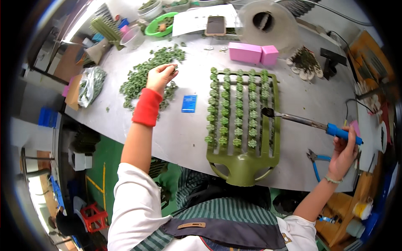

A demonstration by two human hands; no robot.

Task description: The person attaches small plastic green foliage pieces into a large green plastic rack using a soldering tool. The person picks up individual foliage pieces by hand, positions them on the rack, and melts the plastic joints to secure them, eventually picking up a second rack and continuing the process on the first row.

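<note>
My left hand (160,77), with a red wristband, is raised over a loose pile of small green succulent pieces (142,77). Its thumb and fingers pinch a small dark-green piece at the fingertips. In my right hand (345,152) is a soldering iron (303,120) with a blue handle, a metal shaft and a dark broad tip. That tip is over the right side of an olive-green plastic frame (243,161) with long slots. Rows of green succulent rosettes (238,113) line several of its bars; the rightmost row fills only the far part.
A blue card (189,103) lies left of the frame. Beyond it stand pink foam blocks (245,53), a phone (215,26) on paper and a green bowl (161,25). Blue-handled pliers (316,162), a stained glove (305,62) and a black stand (333,60) are to the right.
</note>
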